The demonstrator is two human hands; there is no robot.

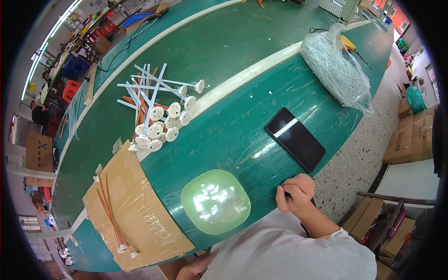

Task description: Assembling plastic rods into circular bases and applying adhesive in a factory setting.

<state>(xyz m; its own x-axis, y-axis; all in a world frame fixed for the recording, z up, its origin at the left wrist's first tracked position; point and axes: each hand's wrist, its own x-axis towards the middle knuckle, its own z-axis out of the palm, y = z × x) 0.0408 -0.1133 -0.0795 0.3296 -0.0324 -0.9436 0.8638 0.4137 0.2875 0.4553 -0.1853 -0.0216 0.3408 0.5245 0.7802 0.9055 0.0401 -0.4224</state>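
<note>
Your right hand (295, 192) rested at the near edge of the green bench (224, 135), its fingers curled into a loose fist. The grip was clenched, though I could not tell whether anything small sat inside it. Your left hand (193, 268) showed only partly at the bottom of the view, below the bench edge and under the taped cardboard sheet (140, 219), so its grip could not be judged.

Just left of your right hand stood a pale green bowl (216, 201) holding small white plastic pieces (212, 198); it was near the fist but not touching it. A black phone (295, 139) lay face up just beyond your right hand, tilted diagonally on the bench.

Farther out on your left lay a heap of white plastic sticks with round disc ends (158, 112), the discs toward you and the stems fanning away. A few thin orange rods (109, 210) lay across the cardboard sheet. At the far right of the bench sat a clear plastic bag of thin white pieces (338, 70), well apart from both hands, with a yellow-handled tool (349, 44) just behind it.
</note>
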